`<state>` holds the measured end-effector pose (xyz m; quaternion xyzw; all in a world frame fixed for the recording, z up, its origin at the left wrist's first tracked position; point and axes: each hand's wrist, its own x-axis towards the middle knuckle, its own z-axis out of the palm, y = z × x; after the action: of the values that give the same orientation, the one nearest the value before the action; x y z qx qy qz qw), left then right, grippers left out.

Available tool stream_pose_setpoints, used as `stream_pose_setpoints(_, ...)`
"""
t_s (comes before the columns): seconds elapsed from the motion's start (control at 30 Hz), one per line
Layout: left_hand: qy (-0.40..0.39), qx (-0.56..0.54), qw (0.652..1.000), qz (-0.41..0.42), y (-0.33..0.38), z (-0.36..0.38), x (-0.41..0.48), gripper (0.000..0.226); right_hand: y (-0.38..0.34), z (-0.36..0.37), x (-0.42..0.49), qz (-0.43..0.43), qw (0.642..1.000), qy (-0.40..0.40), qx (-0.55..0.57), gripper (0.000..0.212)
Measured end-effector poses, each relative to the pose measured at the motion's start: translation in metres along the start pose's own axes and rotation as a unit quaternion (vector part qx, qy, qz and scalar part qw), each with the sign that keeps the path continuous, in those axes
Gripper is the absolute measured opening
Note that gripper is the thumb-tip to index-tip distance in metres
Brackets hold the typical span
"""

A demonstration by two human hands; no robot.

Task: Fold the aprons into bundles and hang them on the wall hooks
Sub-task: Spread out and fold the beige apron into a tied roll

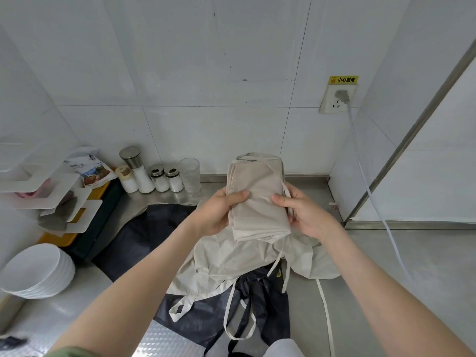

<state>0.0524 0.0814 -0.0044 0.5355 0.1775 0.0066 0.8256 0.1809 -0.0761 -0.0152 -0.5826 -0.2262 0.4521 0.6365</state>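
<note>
A folded beige apron bundle (257,202) is held upright above the table (399,266), clear of its surface, between both grips. The left grip (219,215) is closed on the bundle's left edge. Its thumb is laid across the front face and its fingers are hidden behind the cloth. The right grip (307,215) is closed on the right edge, with the thumb on the front face and the fingers curled round the side. A thin tie strap (273,169) is seen running across the upper part of the bundle and down past the right grip. The bundle's upper half stands above both grips, and its lower fold hangs just below them.

Directly beneath, an unfolded beige apron (231,261) is spread crumpled on the table, with its ties trailing toward the near edge. It is laid over dark aprons (159,228), which show at its left and near sides; their number cannot be told.

At the back of the table, against the tiled wall, a row of shakers (154,173) and a clear glass (190,173) are noted. A stack of white bowls (38,271) is placed at the left, below a white rack (51,199). A wall socket (337,99) with a plug and cable is recorded at the upper right.
</note>
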Motion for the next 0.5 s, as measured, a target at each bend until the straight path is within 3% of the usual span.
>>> stream_pose_setpoints(0.17,-0.036,-0.062,0.997,0.014,0.003,-0.006,-0.001,0.032,0.005,0.0,0.005,-0.039,0.996,0.0,0.074,0.049)
stream_pose_setpoints(0.27,-0.053,-0.016,0.998,0.014,0.006,-0.008,-0.001,0.032,0.001,0.006,0.001,-0.048,0.997,0.014,0.062,0.028)
stream_pose_setpoints(0.37,-0.05,0.05,0.997,0.026,0.01,-0.009,-0.002,0.046,0.003,0.005,0.003,-0.041,0.998,0.048,0.025,0.055)
stream_pose_setpoints(0.5,0.008,0.064,0.996,0.057,0.01,-0.005,0.001,0.035,-0.002,0.013,0.003,-0.084,0.995,0.013,0.05,0.049)
